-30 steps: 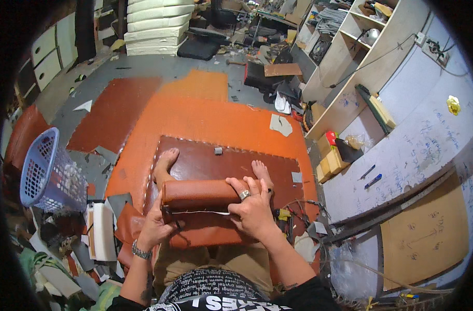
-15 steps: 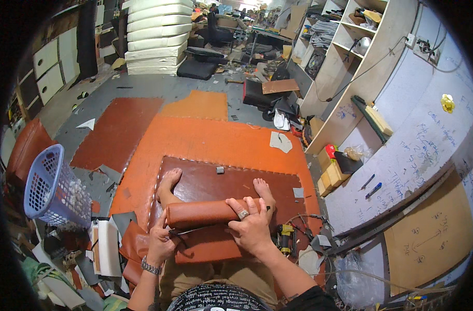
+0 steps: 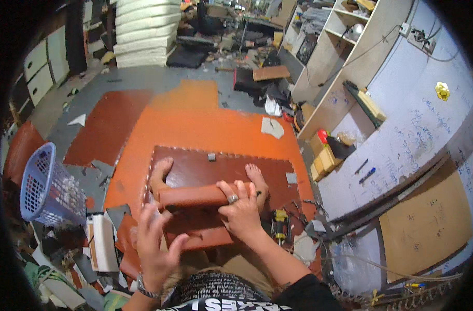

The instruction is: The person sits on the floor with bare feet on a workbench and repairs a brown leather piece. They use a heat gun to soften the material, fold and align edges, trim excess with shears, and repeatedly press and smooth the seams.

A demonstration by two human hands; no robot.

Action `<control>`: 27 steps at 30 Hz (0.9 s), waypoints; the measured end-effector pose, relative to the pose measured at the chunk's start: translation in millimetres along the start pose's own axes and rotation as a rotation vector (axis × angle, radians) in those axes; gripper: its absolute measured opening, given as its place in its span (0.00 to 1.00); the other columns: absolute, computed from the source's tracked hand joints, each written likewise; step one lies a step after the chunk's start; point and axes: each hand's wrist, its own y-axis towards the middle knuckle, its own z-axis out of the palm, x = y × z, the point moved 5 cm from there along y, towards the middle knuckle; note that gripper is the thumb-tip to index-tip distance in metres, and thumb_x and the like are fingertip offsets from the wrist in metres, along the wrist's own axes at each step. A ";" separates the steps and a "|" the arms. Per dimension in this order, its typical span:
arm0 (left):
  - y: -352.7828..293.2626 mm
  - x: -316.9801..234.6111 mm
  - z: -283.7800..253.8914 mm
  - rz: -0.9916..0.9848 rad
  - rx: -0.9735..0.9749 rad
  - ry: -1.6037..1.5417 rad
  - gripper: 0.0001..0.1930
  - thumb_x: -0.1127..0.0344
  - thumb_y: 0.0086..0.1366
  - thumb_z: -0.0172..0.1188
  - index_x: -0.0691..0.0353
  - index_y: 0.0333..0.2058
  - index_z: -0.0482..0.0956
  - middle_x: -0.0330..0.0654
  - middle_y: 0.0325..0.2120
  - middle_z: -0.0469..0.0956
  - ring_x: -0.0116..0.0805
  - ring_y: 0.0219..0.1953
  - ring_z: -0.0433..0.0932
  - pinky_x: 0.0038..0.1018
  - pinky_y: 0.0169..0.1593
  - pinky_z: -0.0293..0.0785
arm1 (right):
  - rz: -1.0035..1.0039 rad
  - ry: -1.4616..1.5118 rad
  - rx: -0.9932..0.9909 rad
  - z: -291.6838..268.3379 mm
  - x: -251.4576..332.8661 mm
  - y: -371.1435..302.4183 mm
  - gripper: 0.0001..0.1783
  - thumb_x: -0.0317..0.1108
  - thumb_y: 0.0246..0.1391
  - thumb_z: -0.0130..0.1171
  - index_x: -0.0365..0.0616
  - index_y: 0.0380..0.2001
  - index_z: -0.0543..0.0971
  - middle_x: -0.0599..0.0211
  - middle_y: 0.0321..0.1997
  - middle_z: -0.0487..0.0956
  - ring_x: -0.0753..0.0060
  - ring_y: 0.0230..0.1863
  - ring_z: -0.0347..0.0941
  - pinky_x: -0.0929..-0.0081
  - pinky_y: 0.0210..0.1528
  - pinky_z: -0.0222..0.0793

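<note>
A brown leather-covered padded roll (image 3: 192, 195) lies across my lap between my bare feet. A flat brown leather panel (image 3: 208, 239) hangs below it, nearer to me. My right hand (image 3: 241, 215) is closed over the roll's right end, fingers on top and thumb beneath. A ring shows on one finger. At the roll's left end, my left hand (image 3: 158, 243) is raised with fingers and thumb spread, smeared by motion, and I see nothing in it. Some dark detail lies in the gap between roll and panel, too blurred to name.
A lilac perforated basket (image 3: 33, 202) stands at the left, beside leather scraps and a white foam piece (image 3: 102, 243). A yellow-and-black power tool (image 3: 280, 226) lies right of my legs. Wooden shelving (image 3: 345, 67) rises on the right; a white foam stack (image 3: 145, 39) stands far left.
My left hand has let go of the roll's left end and a thin dark strip, spreading open nearer to me. My right hand keeps its hold. The whole view has shifted slightly.
</note>
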 end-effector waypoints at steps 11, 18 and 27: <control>-22.2 17.3 112.7 0.097 0.652 0.360 0.41 0.39 0.75 0.60 0.65 0.74 0.69 0.52 0.77 0.66 0.51 0.77 0.66 0.51 0.81 0.58 | 0.021 0.015 -0.027 -2.6 1.6 -3.4 0.08 0.45 0.49 0.79 0.56 0.28 0.92 0.68 0.78 0.71 0.39 0.77 0.61 0.26 0.78 0.50; -20.0 21.5 119.8 0.174 0.455 0.436 0.40 0.44 0.70 0.64 0.67 0.72 0.71 0.54 0.71 0.73 0.54 0.71 0.74 0.48 0.77 0.64 | -0.219 0.394 -0.347 -7.6 41.8 -44.6 0.17 0.39 0.60 0.72 0.46 0.50 0.85 0.53 0.67 0.80 0.40 0.67 0.75 0.45 0.70 0.71; -16.9 30.7 104.0 -0.026 0.511 0.112 0.41 0.53 0.65 0.75 0.66 0.71 0.72 0.55 0.67 0.77 0.59 0.62 0.80 0.48 0.68 0.74 | -0.014 0.314 0.035 27.6 41.3 -49.2 0.27 0.38 0.65 0.66 0.45 0.65 0.79 0.57 0.58 0.86 0.48 0.58 0.77 0.51 0.61 0.71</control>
